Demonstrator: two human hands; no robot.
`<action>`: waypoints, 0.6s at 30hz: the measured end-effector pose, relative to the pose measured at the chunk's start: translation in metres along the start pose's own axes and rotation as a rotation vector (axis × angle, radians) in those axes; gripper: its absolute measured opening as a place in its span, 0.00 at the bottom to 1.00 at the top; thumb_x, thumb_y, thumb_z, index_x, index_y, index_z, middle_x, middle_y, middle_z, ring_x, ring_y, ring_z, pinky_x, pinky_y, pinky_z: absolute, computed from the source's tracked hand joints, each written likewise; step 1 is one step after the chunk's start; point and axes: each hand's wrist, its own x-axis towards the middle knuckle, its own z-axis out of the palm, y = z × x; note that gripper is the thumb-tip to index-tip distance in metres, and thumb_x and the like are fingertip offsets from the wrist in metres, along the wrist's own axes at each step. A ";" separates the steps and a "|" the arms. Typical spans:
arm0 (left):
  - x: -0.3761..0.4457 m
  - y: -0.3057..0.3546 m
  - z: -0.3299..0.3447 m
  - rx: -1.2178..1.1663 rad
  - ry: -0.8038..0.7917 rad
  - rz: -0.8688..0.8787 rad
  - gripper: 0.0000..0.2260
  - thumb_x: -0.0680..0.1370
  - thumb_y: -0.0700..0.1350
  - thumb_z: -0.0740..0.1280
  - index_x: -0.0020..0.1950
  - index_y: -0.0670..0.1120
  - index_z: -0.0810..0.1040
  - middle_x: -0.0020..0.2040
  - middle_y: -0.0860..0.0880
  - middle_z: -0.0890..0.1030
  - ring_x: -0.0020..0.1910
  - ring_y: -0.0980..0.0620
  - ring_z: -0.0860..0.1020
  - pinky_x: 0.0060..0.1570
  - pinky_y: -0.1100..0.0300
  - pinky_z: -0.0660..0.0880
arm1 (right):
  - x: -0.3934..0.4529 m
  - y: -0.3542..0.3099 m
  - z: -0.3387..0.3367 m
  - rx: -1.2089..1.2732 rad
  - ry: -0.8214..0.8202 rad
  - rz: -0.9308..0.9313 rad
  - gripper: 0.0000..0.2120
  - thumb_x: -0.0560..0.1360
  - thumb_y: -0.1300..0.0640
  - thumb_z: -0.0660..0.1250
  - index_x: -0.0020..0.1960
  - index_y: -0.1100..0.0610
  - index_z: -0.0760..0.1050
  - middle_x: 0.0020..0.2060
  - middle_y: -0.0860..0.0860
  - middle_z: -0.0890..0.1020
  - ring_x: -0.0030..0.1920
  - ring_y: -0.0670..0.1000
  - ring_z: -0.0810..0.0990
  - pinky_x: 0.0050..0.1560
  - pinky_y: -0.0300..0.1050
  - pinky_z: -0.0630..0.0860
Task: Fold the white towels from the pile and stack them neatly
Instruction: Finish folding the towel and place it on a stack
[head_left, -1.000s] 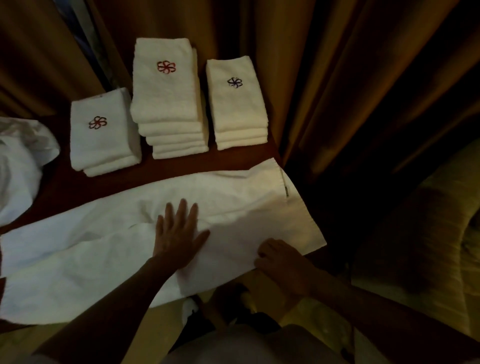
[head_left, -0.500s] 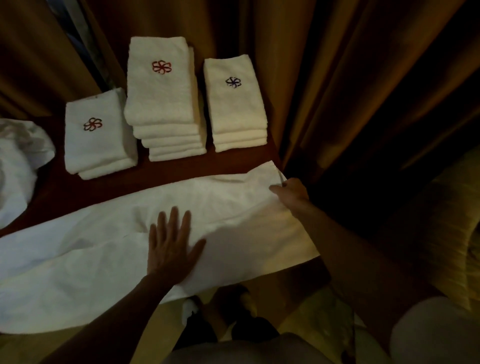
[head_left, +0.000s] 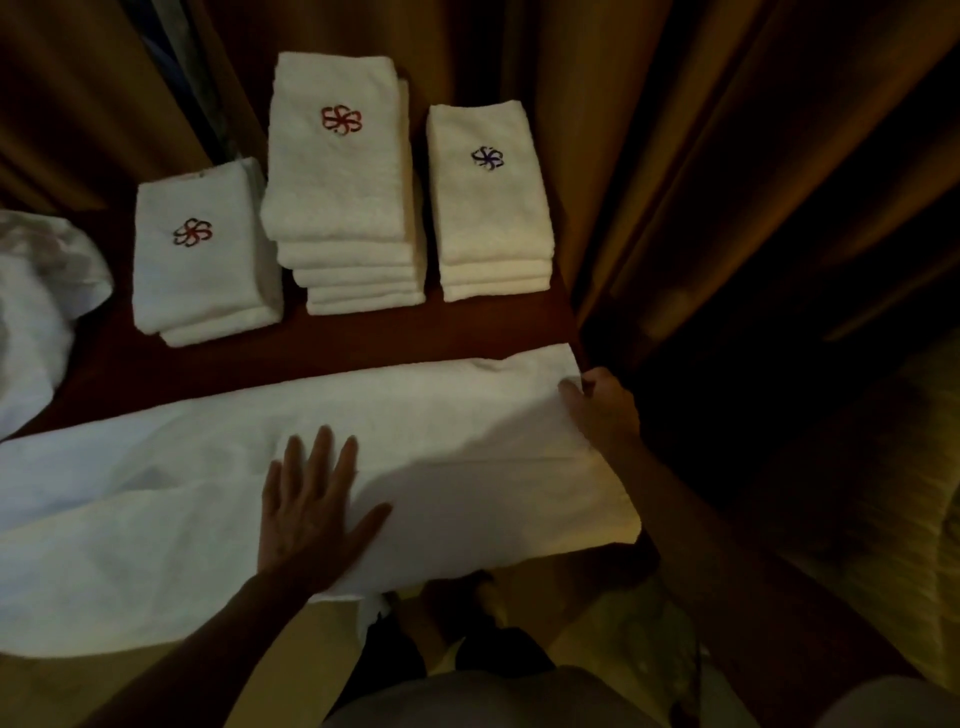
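Pressing flat, left hand (head_left: 311, 512) splayed on spread towel (head_left: 467, 452); right hand (head_left: 602, 410) grip pinches its far right corner.

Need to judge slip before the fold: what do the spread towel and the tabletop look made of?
The long white spread towel looks like soft matte cotton terry, probably: it creases and drapes. The dark reddish-brown tabletop seems smooth, hard wood or veneer, too dim to tell apart.
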 end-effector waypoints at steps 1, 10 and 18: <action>0.000 -0.001 0.000 -0.005 0.000 0.005 0.42 0.75 0.75 0.47 0.82 0.52 0.48 0.81 0.44 0.44 0.80 0.39 0.42 0.75 0.37 0.51 | 0.006 -0.005 -0.002 0.054 -0.030 0.011 0.21 0.79 0.47 0.65 0.64 0.61 0.74 0.59 0.58 0.79 0.59 0.59 0.77 0.53 0.46 0.71; 0.000 -0.001 0.000 -0.009 -0.007 0.014 0.41 0.75 0.74 0.48 0.82 0.51 0.47 0.81 0.44 0.44 0.79 0.38 0.42 0.75 0.36 0.50 | 0.043 -0.029 0.005 -0.066 0.000 -0.017 0.18 0.82 0.50 0.59 0.67 0.58 0.74 0.63 0.59 0.77 0.62 0.62 0.75 0.60 0.53 0.73; -0.001 -0.002 -0.002 -0.027 -0.002 0.016 0.42 0.75 0.73 0.49 0.82 0.51 0.47 0.81 0.43 0.44 0.79 0.38 0.42 0.75 0.35 0.51 | 0.031 -0.015 0.013 -0.031 0.057 -0.085 0.20 0.82 0.46 0.60 0.67 0.59 0.69 0.60 0.61 0.78 0.60 0.64 0.77 0.53 0.52 0.73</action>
